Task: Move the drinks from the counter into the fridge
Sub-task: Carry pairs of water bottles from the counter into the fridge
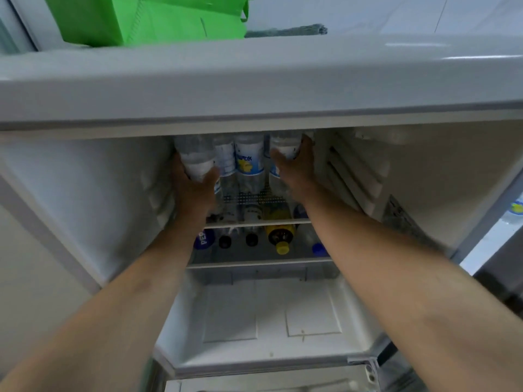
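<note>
Each hand grips a bottle — left hand [195, 181], right hand [294, 168] — flanking the yellow-labelled bottle [249, 162]. Crowding it could topple that row.

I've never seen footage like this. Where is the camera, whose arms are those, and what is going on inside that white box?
There is no machine here: the camera sits on a person's head and looks forward and down, so the two bare arms are that person's own. The white box is an open fridge. The left hand grips one clear bottle and the right hand grips another bottle, both at the top shelf, beside bottles already standing there, one with a blue and yellow label. On the shelf below more drinks lie on their sides with their caps toward the camera, among them a yellow-capped bottle and two with dark caps. The bottom of the fridge shows only a pale plastic cover. On top of the fridge sits a green bag.
</note>
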`<state>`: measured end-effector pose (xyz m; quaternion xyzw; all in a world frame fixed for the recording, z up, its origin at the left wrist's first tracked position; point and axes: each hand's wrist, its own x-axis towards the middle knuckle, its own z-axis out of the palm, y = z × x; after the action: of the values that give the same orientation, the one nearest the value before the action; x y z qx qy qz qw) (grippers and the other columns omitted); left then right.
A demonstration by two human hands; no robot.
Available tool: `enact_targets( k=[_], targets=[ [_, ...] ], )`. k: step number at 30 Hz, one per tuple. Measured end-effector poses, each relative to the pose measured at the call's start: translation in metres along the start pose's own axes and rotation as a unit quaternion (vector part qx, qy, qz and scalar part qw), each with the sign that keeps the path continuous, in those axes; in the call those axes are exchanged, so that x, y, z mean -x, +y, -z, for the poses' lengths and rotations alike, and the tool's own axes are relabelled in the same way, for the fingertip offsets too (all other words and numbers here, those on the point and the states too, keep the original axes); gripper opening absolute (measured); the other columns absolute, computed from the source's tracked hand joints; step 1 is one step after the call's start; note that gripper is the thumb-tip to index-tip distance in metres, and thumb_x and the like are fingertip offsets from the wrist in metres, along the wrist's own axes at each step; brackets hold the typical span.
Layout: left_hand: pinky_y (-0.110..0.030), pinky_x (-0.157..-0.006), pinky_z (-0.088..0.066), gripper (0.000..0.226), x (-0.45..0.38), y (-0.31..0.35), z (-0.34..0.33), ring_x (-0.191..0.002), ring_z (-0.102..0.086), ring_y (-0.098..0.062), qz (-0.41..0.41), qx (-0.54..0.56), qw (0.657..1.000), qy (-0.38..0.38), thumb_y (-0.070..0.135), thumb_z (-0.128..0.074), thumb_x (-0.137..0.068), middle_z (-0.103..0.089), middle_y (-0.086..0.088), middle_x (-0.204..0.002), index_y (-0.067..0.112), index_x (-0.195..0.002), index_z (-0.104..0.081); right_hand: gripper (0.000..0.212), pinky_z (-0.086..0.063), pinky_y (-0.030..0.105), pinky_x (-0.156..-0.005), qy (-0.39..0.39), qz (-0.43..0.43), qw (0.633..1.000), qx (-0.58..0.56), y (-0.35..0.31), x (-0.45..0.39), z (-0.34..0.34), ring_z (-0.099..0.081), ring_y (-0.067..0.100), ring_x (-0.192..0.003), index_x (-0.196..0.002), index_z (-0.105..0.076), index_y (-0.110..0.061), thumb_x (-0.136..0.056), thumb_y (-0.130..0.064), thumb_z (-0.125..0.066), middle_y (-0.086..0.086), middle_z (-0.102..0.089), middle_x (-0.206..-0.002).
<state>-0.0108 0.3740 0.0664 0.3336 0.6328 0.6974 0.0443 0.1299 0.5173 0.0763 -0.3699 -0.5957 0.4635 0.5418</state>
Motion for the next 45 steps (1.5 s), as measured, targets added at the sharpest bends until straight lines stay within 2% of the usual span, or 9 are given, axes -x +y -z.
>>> enact_targets(
  k=[5, 11, 13, 19, 28, 33, 38, 41, 45],
  targets=[
    [-0.027, -0.092, -0.044, 0.069, -0.02, -0.003, 0.005, -0.118, -0.053, -0.014, -0.007, -0.083, 0.996, -0.024, 0.021, -0.076, -0.084, -0.054, -0.002, -0.136, 0.016, -0.142, -0.04, 0.075, -0.047, 0.004, -0.071, 0.025, 0.015, 1.0, -0.007, 0.007, -0.012, -0.022, -0.061, 0.018, -0.111, -0.143, -0.04, -0.011, -0.08, -0.015, -0.08, 0.008, -0.058, -0.131],
    [-0.017, -0.092, -0.031, 0.078, -0.003, 0.0, 0.009, -0.129, -0.048, -0.029, -0.058, -0.216, 0.974, 0.023, 0.026, -0.077, -0.084, -0.049, -0.015, -0.143, 0.009, -0.148, -0.034, 0.086, -0.052, 0.04, -0.101, 0.004, 0.021, 0.999, 0.049, 0.011, -0.006, -0.016, -0.057, 0.025, -0.123, -0.146, -0.035, -0.01, -0.078, -0.025, -0.084, 0.013, -0.054, -0.139],
    [-0.03, -0.098, -0.037, 0.09, 0.006, 0.0, 0.007, -0.132, -0.044, -0.034, -0.063, -0.262, 0.963, 0.029, 0.026, -0.076, -0.084, -0.038, -0.019, -0.149, 0.012, -0.154, -0.022, 0.091, -0.048, 0.043, -0.106, 0.005, 0.02, 0.993, 0.117, 0.018, 0.005, -0.012, -0.052, 0.027, -0.128, -0.15, -0.032, -0.017, -0.077, -0.035, -0.083, 0.012, -0.051, -0.142],
    [-0.038, -0.099, -0.044, 0.086, 0.028, 0.001, -0.008, -0.128, -0.048, -0.034, 0.067, -0.148, 0.985, 0.057, 0.025, -0.067, -0.089, -0.034, -0.016, -0.149, 0.021, -0.156, -0.013, 0.077, -0.036, 0.023, -0.097, 0.048, -0.033, 0.987, 0.151, 0.031, 0.026, -0.02, -0.056, 0.031, -0.119, -0.154, -0.023, -0.022, -0.09, -0.021, -0.068, 0.018, -0.034, -0.143],
    [-0.041, -0.111, -0.035, 0.091, 0.025, 0.005, -0.016, -0.14, -0.032, -0.03, 0.104, -0.141, 0.983, 0.063, 0.01, -0.068, -0.088, -0.019, -0.017, -0.156, 0.018, -0.156, -0.009, 0.074, -0.036, 0.023, -0.094, 0.065, -0.091, 0.986, 0.128, 0.024, 0.035, -0.025, -0.054, 0.031, -0.119, -0.151, -0.023, -0.021, -0.091, -0.016, -0.067, 0.018, -0.034, -0.144],
    [-0.041, -0.115, -0.032, 0.097, 0.031, -0.005, -0.01, -0.14, -0.031, -0.034, 0.082, -0.134, 0.987, 0.044, 0.005, -0.07, -0.084, -0.012, -0.021, -0.156, 0.012, -0.157, -0.007, 0.071, -0.035, 0.023, -0.097, 0.053, -0.097, 0.986, 0.122, 0.023, 0.042, -0.022, -0.05, 0.026, -0.124, -0.149, -0.03, -0.019, -0.089, -0.012, -0.066, 0.012, -0.04, -0.143],
    [-0.044, -0.119, -0.026, 0.082, 0.039, -0.014, -0.009, -0.141, -0.027, -0.039, -0.006, -0.096, 0.993, 0.063, -0.005, -0.065, -0.082, -0.024, -0.028, -0.15, -0.002, -0.151, -0.02, 0.054, -0.05, 0.04, -0.102, 0.037, -0.084, 0.987, 0.129, 0.019, 0.049, -0.016, -0.058, 0.025, -0.118, -0.133, -0.049, -0.012, -0.083, -0.012, -0.069, 0.008, -0.057, -0.131],
    [-0.046, -0.116, -0.03, 0.072, 0.052, -0.017, -0.01, -0.138, -0.033, -0.039, -0.047, -0.063, 0.995, 0.063, -0.005, -0.063, -0.082, -0.032, -0.029, -0.146, -0.008, -0.144, -0.027, 0.044, -0.05, 0.032, -0.095, 0.055, -0.062, 0.989, 0.125, 0.02, 0.062, -0.005, -0.058, 0.022, -0.113, -0.128, -0.052, -0.014, -0.087, -0.012, -0.068, -0.004, -0.054, -0.116],
    [-0.019, -0.114, -0.029, 0.067, 0.084, 0.002, -0.017, -0.136, -0.036, -0.036, -0.062, 0.012, 0.996, 0.055, -0.009, -0.06, -0.08, -0.032, -0.028, -0.143, -0.008, -0.14, -0.032, 0.024, -0.045, 0.01, -0.07, 0.067, -0.021, 0.991, 0.116, 0.013, 0.098, 0.02, -0.061, 0.005, -0.089, -0.109, -0.059, -0.022, -0.086, -0.017, -0.067, -0.015, -0.06, -0.094]
  ],
)
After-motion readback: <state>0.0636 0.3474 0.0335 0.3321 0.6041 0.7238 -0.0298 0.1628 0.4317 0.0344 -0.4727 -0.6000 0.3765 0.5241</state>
